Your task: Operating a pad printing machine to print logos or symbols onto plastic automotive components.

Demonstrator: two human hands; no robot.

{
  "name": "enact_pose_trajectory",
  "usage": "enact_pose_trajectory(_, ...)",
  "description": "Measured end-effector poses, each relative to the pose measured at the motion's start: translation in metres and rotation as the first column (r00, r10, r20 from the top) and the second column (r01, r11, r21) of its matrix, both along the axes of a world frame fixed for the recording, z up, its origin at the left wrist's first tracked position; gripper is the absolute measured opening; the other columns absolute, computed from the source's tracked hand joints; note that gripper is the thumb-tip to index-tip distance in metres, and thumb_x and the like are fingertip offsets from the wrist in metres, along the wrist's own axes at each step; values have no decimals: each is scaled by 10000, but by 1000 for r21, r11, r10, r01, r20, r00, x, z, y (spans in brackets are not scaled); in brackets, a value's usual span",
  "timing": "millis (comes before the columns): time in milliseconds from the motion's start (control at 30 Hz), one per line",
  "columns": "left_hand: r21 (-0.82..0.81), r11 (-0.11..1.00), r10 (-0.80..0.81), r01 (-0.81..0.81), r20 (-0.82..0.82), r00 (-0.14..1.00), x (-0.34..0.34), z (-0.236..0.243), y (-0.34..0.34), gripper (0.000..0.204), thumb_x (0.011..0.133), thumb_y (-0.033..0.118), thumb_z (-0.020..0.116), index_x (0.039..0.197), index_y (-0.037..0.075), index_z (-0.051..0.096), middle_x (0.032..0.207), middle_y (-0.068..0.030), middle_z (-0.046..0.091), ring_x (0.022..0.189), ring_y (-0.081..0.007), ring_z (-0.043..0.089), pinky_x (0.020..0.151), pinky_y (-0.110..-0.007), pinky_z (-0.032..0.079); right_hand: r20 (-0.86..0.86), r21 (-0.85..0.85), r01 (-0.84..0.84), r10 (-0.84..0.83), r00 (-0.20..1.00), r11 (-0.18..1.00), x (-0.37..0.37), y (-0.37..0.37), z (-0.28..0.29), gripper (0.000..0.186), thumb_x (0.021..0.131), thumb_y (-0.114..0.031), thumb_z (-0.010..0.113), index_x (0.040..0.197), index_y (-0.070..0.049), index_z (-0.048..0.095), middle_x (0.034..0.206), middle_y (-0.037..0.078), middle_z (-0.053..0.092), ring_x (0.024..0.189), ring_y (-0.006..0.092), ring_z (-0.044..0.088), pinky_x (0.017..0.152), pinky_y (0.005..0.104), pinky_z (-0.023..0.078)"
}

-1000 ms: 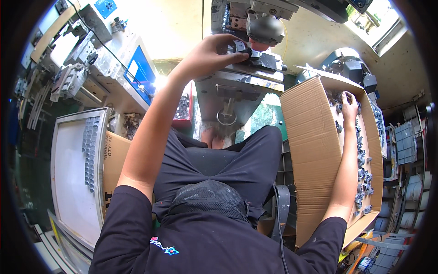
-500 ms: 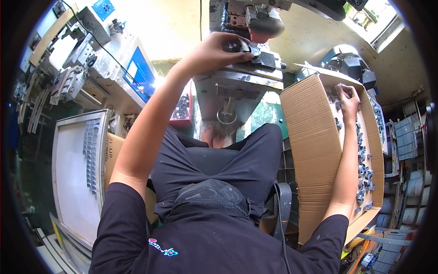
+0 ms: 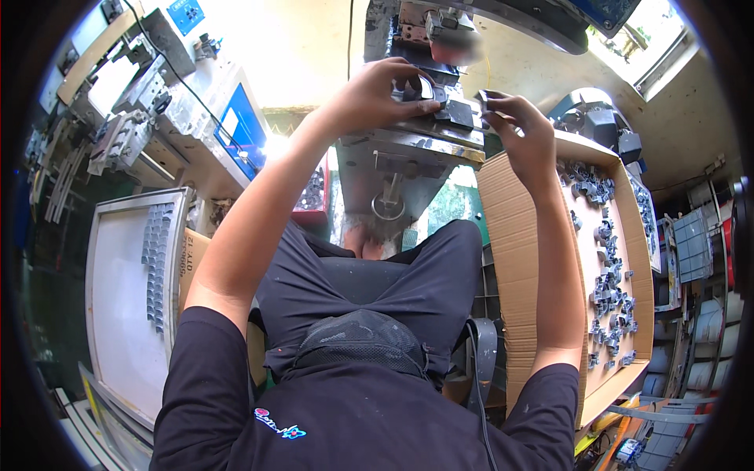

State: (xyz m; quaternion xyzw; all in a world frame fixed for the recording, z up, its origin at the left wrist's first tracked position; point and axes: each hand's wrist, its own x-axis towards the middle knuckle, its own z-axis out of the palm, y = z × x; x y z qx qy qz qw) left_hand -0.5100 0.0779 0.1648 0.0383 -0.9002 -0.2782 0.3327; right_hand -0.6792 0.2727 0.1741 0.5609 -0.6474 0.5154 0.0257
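A pad-printing-like machine (image 3: 416,141) stands ahead of me, with a block-shaped dark fixture (image 3: 459,114) on its bed. My left hand (image 3: 385,96) is closed at the fixture's left side, its thumb and fingertips around a small curved grey part (image 3: 426,88). Whether that part rests on the fixture I cannot tell. To the right of the fixture, my right hand (image 3: 525,129) pinches another small grey part (image 3: 482,97) between thumb and fingers, apart from the fixture. A blurred reddish pad (image 3: 454,51) hangs above the bed.
On my right, an open cardboard box (image 3: 530,290) holds many loose grey parts (image 3: 609,290). A white framed tray (image 3: 122,282) with rows of grey curved pieces (image 3: 155,267) stands at left. A red bin (image 3: 314,192) is beside the machine, below a blue panel (image 3: 239,129).
My right hand has come out of the cardboard box, up and left to the fixture, carrying a small grey part. My left hand stays at the fixture, shifted slightly.
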Motion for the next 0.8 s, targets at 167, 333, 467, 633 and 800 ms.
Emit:
enact_pose_trajectory(167,85,995,51,-45,-67,996,42,12,18,373,802,281,771,1097,68,688,1001,-38,617,851,-91,544,690,-245,426,18,82,-47,46,999,995,23,-22,3,179,802,-59,724,979,-65,701,986,56,719,801,115,644,751,271,519)
enact_pose_trajectory(333,206,978,-4,23,-93,996,120,3,65,376,740,269,813,1060,102,707,944,-38,650,783,-110,558,658,-240,449,-119,22,-85,87,989,996,18,-30,-12,171,790,-63,734,959,-68,705,923,48,726,766,102,638,678,270,498)
enact_pose_trajectory(467,234,972,5,3,-33,999,177,-7,92,416,680,193,834,1042,35,704,918,-66,626,831,-149,588,727,-266,462,-107,109,-26,38,993,994,24,-36,-4,167,791,-23,719,955,-52,703,887,47,723,817,102,660,664,254,493)
enact_pose_trajectory(633,293,956,11,-7,-12,1000,216,-10,115,464,580,114,854,1006,-2,713,875,-65,577,799,-158,576,715,-270,456,-108,163,-66,84,991,984,14,-44,0,153,848,0,664,989,-49,698,928,38,720,831,50,633,619,189,463)
enact_pose_trajectory(800,363,931,-14,38,-69,997,238,-9,122,489,516,81,870,979,8,729,852,-48,563,752,-138,562,655,-258,449,-161,228,-35,73,984,973,-2,-43,6,145,875,-126,692,1008,-73,718,925,20,717,839,52,605,708,210,455)
